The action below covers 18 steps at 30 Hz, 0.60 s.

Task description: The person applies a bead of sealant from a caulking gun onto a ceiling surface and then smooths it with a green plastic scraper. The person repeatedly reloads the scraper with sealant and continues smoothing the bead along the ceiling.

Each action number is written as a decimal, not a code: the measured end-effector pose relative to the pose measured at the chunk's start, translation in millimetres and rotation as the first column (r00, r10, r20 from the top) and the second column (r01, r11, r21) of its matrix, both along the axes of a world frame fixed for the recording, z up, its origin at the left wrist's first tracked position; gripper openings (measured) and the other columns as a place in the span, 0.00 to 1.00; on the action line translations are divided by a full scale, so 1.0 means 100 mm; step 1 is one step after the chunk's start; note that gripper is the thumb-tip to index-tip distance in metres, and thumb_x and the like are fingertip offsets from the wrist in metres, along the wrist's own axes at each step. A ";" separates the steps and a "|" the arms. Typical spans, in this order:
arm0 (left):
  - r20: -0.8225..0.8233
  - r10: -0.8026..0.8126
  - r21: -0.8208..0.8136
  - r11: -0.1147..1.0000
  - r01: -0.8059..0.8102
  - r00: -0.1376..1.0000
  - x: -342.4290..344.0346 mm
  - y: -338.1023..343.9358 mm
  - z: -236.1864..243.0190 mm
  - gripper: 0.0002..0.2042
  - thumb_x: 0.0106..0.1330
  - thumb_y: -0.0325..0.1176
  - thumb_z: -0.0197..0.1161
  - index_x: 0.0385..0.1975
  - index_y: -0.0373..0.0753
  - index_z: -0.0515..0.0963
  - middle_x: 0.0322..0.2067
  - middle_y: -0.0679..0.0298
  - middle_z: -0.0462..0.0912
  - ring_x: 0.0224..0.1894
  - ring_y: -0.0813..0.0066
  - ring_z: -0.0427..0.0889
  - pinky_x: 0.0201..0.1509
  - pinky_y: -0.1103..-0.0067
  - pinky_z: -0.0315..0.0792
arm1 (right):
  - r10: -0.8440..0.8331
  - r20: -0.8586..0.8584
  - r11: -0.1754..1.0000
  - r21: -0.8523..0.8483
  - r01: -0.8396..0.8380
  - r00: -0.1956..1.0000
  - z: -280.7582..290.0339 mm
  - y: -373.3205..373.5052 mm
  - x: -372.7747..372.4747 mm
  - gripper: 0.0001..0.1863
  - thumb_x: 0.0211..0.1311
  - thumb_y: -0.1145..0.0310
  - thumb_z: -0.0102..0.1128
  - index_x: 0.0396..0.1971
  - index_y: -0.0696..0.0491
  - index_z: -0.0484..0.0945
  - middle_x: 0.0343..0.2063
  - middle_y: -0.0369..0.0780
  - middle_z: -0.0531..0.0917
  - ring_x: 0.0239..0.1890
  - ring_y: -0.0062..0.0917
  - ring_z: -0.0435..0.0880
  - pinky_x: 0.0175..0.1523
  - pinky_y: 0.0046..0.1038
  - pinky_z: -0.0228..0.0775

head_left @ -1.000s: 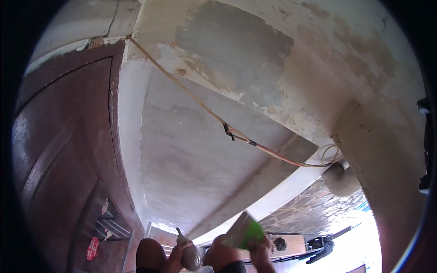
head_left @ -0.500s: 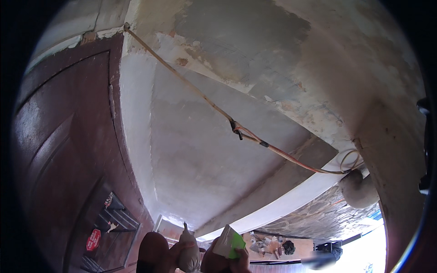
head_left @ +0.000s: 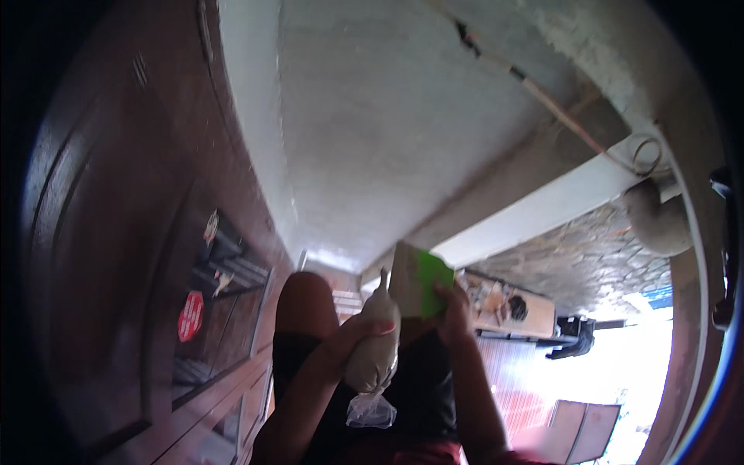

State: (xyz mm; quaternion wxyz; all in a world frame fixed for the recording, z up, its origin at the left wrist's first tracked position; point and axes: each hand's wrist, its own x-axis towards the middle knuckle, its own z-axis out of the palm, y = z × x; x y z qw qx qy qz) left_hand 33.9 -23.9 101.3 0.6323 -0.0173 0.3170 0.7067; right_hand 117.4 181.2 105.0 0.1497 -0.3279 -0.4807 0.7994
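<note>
Left: dark wooden door (head_left: 116, 232) stands close, blocking that side.
Above: grey plaster ceiling (head_left: 387, 132) with open air beneath; a cable (head_left: 573, 124) crosses it.
Right: open passage towards the bright street (head_left: 643, 364).
Below: 2 hands, the person's knee (head_left: 306, 298) between.

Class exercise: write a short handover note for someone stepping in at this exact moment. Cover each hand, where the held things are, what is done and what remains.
Left hand: gripping a tied plastic bag of greyish powder round its middle, knot up.
Right hand: holding a flat board with a green sheet, upright.
Both are raised in front of the person, close together, not clearly touching.
Done: both things picked up and in hand.
Left: bag tied shut, nothing set down.
</note>
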 end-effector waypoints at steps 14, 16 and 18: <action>0.098 0.091 -0.003 0.996 -0.091 0.991 0.64 -0.72 0.95 0.22 0.56 0.43 0.67 0.45 0.35 0.71 0.29 0.62 0.77 0.29 0.75 0.80 0.34 0.80 0.76 | 0.286 -0.113 0.905 0.357 -0.230 0.951 0.61 -0.47 0.11 0.19 0.61 0.69 0.51 0.50 0.63 0.73 0.41 0.38 0.76 0.45 0.20 0.74 0.51 0.22 0.65; 0.086 0.103 -0.018 0.995 -0.102 0.991 0.66 -0.68 1.05 0.23 0.56 0.43 0.67 0.46 0.35 0.71 0.30 0.62 0.77 0.29 0.75 0.80 0.34 0.80 0.76 | 0.266 -0.143 0.928 0.305 -0.214 0.953 0.61 -0.56 0.19 0.18 0.63 0.69 0.51 0.51 0.62 0.73 0.40 0.37 0.78 0.43 0.19 0.75 0.50 0.21 0.66; 0.096 0.078 -0.016 0.997 -0.077 0.992 0.65 -0.61 1.11 0.24 0.57 0.44 0.67 0.48 0.34 0.71 0.30 0.62 0.77 0.29 0.76 0.80 0.35 0.79 0.76 | 0.221 -0.143 0.949 0.259 -0.179 0.965 0.61 -0.63 0.24 0.18 0.65 0.70 0.51 0.52 0.62 0.72 0.40 0.36 0.79 0.42 0.18 0.76 0.49 0.20 0.67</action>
